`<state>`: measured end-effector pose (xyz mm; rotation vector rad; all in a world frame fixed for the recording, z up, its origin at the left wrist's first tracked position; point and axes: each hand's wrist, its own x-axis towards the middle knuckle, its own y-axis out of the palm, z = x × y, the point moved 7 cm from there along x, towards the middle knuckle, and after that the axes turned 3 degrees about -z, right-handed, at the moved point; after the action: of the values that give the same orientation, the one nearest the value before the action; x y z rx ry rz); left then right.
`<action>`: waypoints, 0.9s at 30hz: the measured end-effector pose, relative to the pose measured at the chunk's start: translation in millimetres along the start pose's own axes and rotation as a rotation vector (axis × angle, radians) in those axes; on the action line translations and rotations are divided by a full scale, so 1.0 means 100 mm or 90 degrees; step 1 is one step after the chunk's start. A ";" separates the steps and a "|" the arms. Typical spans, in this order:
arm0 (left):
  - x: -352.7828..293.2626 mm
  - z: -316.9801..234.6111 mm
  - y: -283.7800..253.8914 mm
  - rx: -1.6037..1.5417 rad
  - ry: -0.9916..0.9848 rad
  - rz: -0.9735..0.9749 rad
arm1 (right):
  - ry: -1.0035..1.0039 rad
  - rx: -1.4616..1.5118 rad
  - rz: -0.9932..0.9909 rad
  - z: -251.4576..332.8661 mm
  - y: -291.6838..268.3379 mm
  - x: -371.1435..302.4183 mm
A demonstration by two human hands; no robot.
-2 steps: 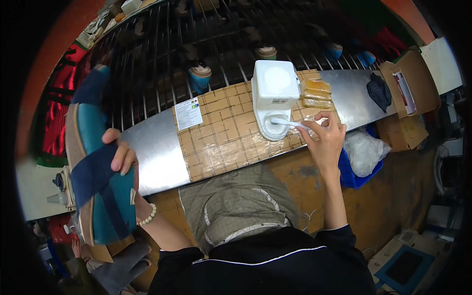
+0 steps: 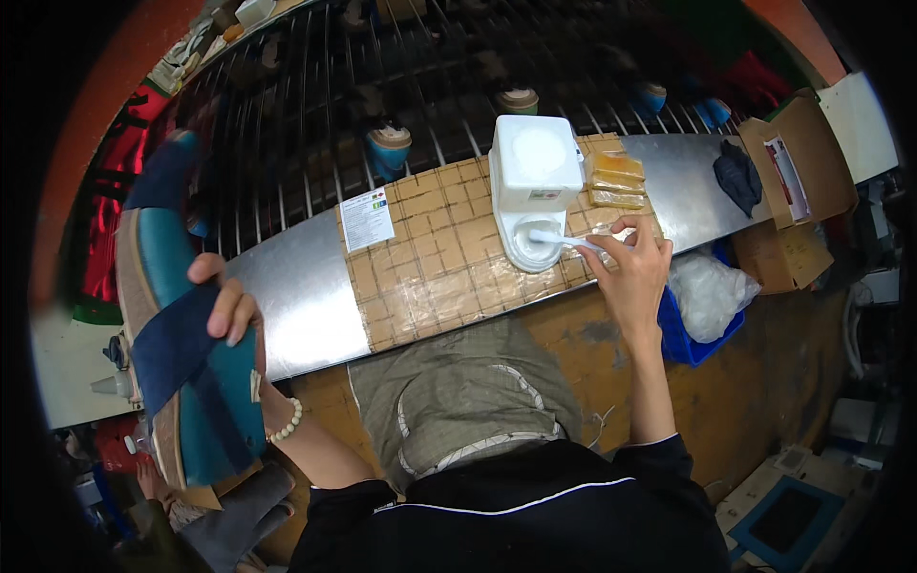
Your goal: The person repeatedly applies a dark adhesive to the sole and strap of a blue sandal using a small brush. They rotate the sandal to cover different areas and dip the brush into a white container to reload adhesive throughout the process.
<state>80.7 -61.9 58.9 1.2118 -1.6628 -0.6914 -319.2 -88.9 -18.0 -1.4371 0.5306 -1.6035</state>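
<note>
My left hand (image 2: 227, 304) is closed around a sandal (image 2: 177, 344) with dark blue straps, fitted on a teal shoe last (image 2: 172, 253) and held up off the left end of the bench. Between the thumb and fingers of my right hand (image 2: 632, 267) is pinched the handle of a white brush (image 2: 564, 239). Its tip rests in the round cup at the foot of a white glue pot (image 2: 538, 172). The brush's bristle end is hard to make out against the pale liquid.
Yellow blocks (image 2: 616, 180) lie right of the pot, on a brown covered board (image 2: 430, 277). Behind the bench runs a rack of metal rollers (image 2: 439, 143) carrying several lasts. At right are a dark cloth (image 2: 735, 180), a cardboard box (image 2: 798, 162) and a blue crate (image 2: 680, 334) with a plastic bag.
My left hand has shifted slightly left with the sandal, which has tilted a little. My right hand and the brush stay almost where they were.
</note>
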 end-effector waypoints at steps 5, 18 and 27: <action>-0.17 -0.17 0.33 0.005 0.041 -0.032 | 0.016 0.014 -0.011 -0.03 0.02 -0.01; -0.64 0.29 -0.23 0.099 0.146 -0.352 | 0.279 0.214 0.088 -0.36 0.33 -0.37; -0.56 0.63 0.03 0.303 0.033 -0.304 | -0.112 0.593 -0.011 1.24 -0.72 0.62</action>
<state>26.3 -13.2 16.3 1.9890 -1.5520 -0.5486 -222.0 -73.6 103.0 -0.8401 -0.3213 -1.4119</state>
